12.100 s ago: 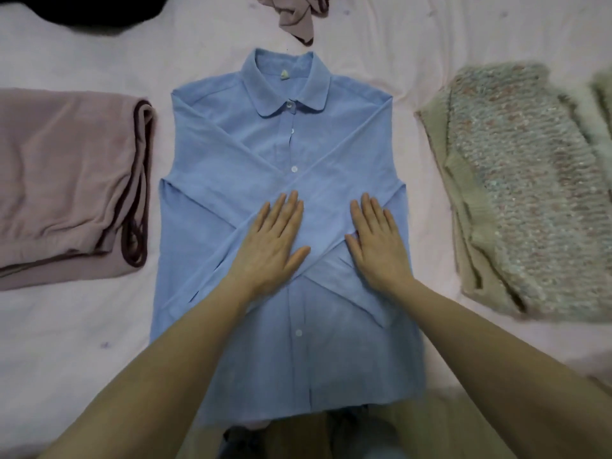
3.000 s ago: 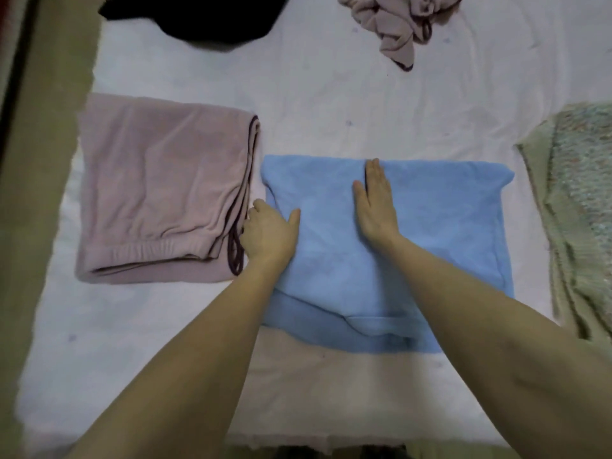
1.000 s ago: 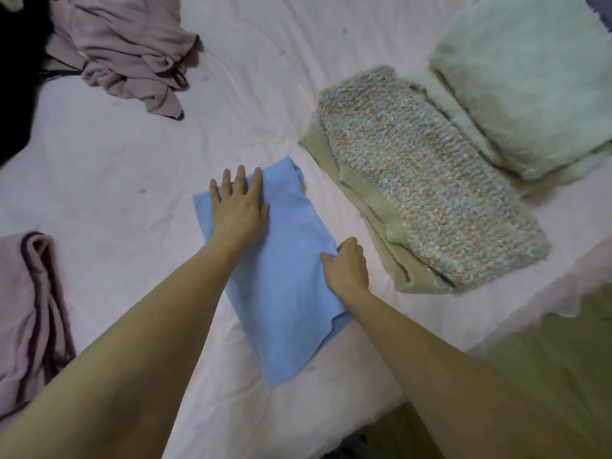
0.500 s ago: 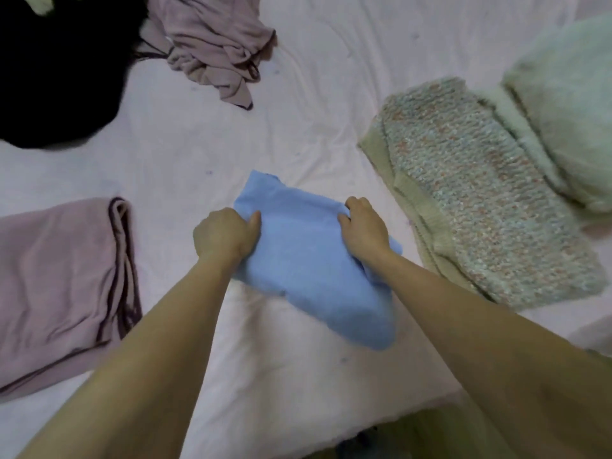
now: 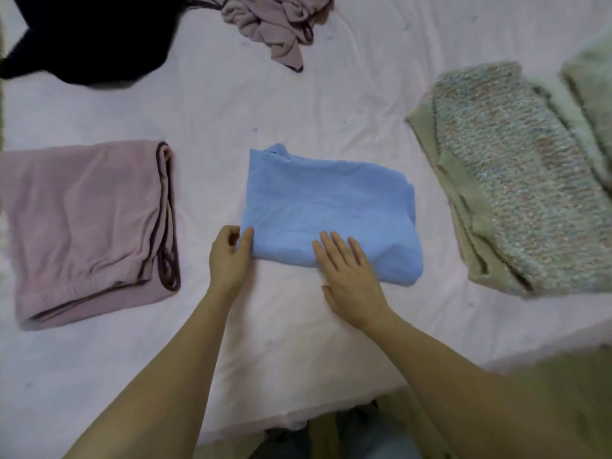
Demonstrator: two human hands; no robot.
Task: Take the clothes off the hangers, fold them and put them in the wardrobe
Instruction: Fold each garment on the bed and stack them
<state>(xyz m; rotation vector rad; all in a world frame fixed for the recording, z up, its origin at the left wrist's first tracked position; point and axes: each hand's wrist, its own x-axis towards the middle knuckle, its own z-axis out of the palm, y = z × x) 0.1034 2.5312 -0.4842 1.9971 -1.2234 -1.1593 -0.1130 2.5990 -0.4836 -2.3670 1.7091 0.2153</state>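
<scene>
A blue shirt (image 5: 328, 207) lies folded into a compact rectangle in the middle of the pink bed sheet (image 5: 265, 104). My left hand (image 5: 228, 260) is at its near left corner, thumb on the cloth and fingers curled beside it, pinching the edge. My right hand (image 5: 351, 283) lies flat with straight fingers on the shirt's near edge. No hanger is in view.
Folded mauve trousers (image 5: 82, 220) lie to the left. A folded speckled knit sweater (image 5: 523, 180) and a pale green fluffy garment (image 5: 592, 77) lie to the right. A crumpled mauve garment (image 5: 275, 21) and a black garment (image 5: 89, 31) lie at the far side. The bed's edge runs just below my forearms.
The shirt, lifted in both hands half a second ago, now lies flat on the sheet. My right hand has let go and flattened onto its near edge.
</scene>
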